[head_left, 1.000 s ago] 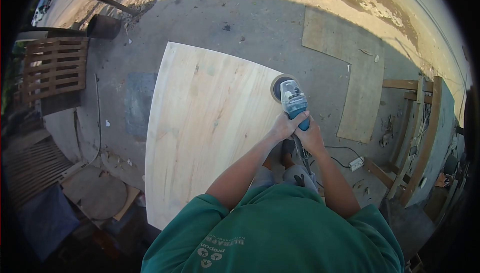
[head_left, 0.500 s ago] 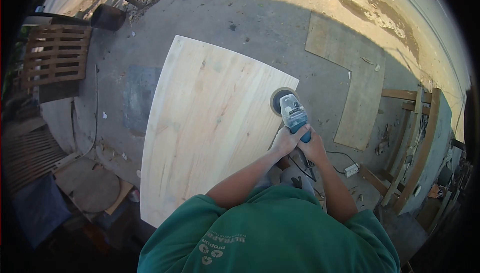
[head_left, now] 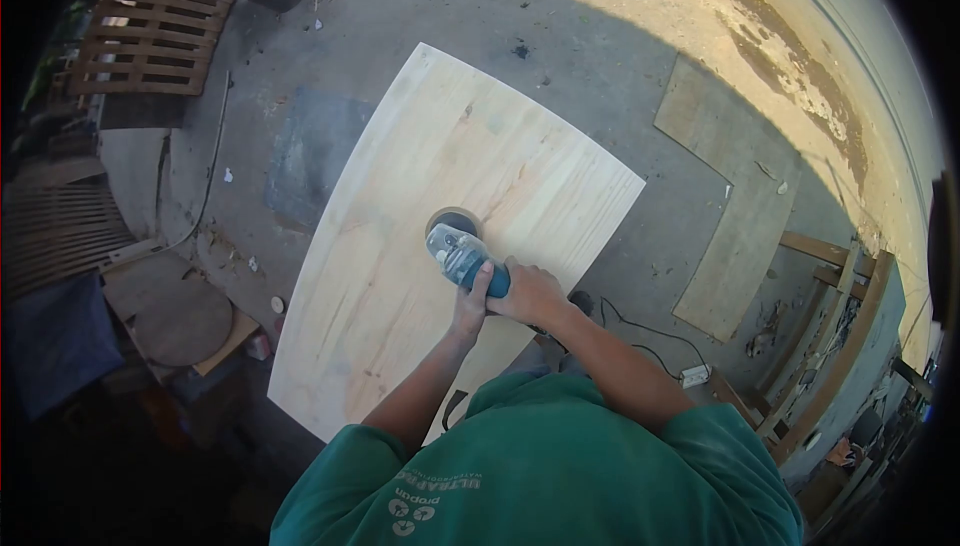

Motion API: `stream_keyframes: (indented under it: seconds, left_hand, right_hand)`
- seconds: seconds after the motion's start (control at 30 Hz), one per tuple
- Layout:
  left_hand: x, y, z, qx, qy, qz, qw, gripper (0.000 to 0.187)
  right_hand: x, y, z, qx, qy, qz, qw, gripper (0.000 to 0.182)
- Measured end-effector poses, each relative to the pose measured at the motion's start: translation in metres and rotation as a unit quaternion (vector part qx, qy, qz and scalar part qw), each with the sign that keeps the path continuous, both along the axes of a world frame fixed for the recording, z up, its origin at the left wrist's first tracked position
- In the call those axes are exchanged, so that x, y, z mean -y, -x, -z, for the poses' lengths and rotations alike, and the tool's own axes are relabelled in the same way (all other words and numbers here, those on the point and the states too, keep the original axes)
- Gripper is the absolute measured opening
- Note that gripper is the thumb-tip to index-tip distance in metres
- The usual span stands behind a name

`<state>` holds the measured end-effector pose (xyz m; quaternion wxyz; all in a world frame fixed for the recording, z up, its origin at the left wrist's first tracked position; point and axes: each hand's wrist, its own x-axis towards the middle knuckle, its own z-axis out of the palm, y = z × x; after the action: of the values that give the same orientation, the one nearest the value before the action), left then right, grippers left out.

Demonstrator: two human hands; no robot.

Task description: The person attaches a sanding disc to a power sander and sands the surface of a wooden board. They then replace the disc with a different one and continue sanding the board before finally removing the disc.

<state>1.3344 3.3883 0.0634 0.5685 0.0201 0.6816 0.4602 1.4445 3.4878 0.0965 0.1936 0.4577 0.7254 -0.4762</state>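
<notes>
A blue angle grinder (head_left: pixel 462 258) with a dusty grey head is held over a pale wooden panel (head_left: pixel 360 296). Its round sanding disc (head_left: pixel 450 216) lies against the middle of the panel, as far as I can see. My left hand (head_left: pixel 471 304) is closed round the near side of the grinder body, thumb along the top. Wrapped round the rear of the same body is my right hand (head_left: pixel 530 294), fingers partly hidden. The panel has a curved left edge and visible grain and knots.
A black cord (head_left: pixel 650 327) runs to a white socket block (head_left: pixel 694 376) on the floor at right. Beyond it lean wooden frames (head_left: pixel 835 356). Flat boards (head_left: pixel 735 216) lie on the concrete. A slatted pallet (head_left: pixel 150 36) and a round board (head_left: pixel 183 322) are at left.
Both hands have carried the grinder left, from the panel's right edge to its middle. The view has shifted, so the panel appears further right and turned slightly.
</notes>
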Motion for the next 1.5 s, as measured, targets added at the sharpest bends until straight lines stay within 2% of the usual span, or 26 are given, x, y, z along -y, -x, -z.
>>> stream_keyframes:
  seconds: [0.07, 0.1, 0.17, 0.23, 0.27, 0.3, 0.37, 0.43, 0.5, 0.6, 0.67, 0.83, 0.93, 1.03, 1.2, 1.3, 1.4, 1.5]
  left_hand:
    - [-0.008, -0.011, 0.009, 0.005, -0.027, 0.030, 0.999, 0.056]
    - [-0.024, -0.019, 0.008, 0.014, -0.047, 0.061, 0.997, 0.056]
    - [-0.065, -0.042, 0.009, 0.108, -0.038, 0.151, 0.982, 0.058]
    - [-0.111, -0.075, 0.024, 0.084, -0.116, 0.251, 0.957, 0.069]
    - [-0.132, -0.090, 0.039, 0.053, -0.114, 0.298, 0.946, 0.075]
    - [-0.153, -0.101, 0.035, 0.036, -0.143, 0.309, 0.940, 0.079]
    - [-0.181, -0.094, 0.014, 0.056, -0.102, 0.332, 0.936, 0.079]
    - [-0.192, -0.081, 0.018, 0.062, -0.080, 0.334, 0.937, 0.081]
    - [-0.189, -0.051, 0.014, 0.054, -0.081, 0.288, 0.953, 0.080]
    - [-0.171, 0.003, 0.002, 0.035, -0.039, 0.242, 0.969, 0.079]
    - [-0.144, 0.033, 0.009, 0.035, -0.033, 0.150, 0.987, 0.075]
    - [-0.072, 0.072, 0.001, 0.013, -0.035, -0.072, 0.997, 0.071]
    - [-0.083, 0.072, -0.009, 0.027, -0.022, -0.044, 0.998, 0.073]
    - [-0.129, 0.058, 0.013, 0.054, -0.039, 0.024, 0.998, 0.075]
    - [-0.205, 0.024, 0.011, 0.068, -0.082, 0.157, 0.982, 0.080]
    - [-0.221, 0.033, 0.010, 0.054, -0.094, 0.202, 0.973, 0.087]
    - [-0.205, 0.066, 0.006, 0.036, -0.070, 0.166, 0.983, 0.085]
    - [-0.144, 0.117, 0.005, 0.047, -0.045, 0.013, 0.998, 0.080]
  right_hand:
    - [-0.010, -0.009, -0.006, 0.014, 0.001, -0.004, 1.000, 0.069]
    - [-0.016, -0.023, -0.004, 0.015, -0.003, 0.038, 0.999, 0.067]
    - [-0.033, -0.063, 0.003, 0.000, -0.029, 0.131, 0.991, 0.063]
    - [-0.051, -0.100, 0.007, -0.055, -0.054, 0.251, 0.965, 0.057]
    - [-0.058, -0.113, 0.007, -0.093, -0.058, 0.317, 0.942, 0.054]
    - [-0.067, -0.122, 0.010, -0.107, -0.052, 0.347, 0.930, 0.053]
    - [-0.083, -0.129, 0.019, -0.137, -0.039, 0.408, 0.902, 0.052]
    - [-0.094, -0.114, 0.026, -0.137, -0.036, 0.385, 0.912, 0.054]
    - [-0.103, -0.083, 0.030, -0.135, -0.046, 0.349, 0.926, 0.062]
    - [-0.111, -0.026, 0.020, -0.062, -0.051, 0.234, 0.969, 0.065]
    - [-0.114, 0.016, -0.001, -0.033, -0.001, 0.139, 0.990, 0.068]
    - [-0.087, 0.092, 0.000, -0.027, 0.001, -0.081, 0.996, 0.070]
    - [-0.096, 0.093, -0.007, -0.014, -0.017, -0.087, 0.996, 0.070]
    - [-0.127, 0.060, 0.000, -0.030, -0.024, 0.021, 0.999, 0.070]
    - [-0.165, 0.003, 0.019, -0.078, -0.060, 0.184, 0.978, 0.071]
    - [-0.167, 0.005, 0.024, -0.091, -0.074, 0.227, 0.967, 0.072]
    - [-0.166, 0.047, 0.019, -0.087, -0.066, 0.175, 0.978, 0.071]
    - [-0.142, 0.123, -0.001, -0.052, -0.011, 0.019, 0.998, 0.074]
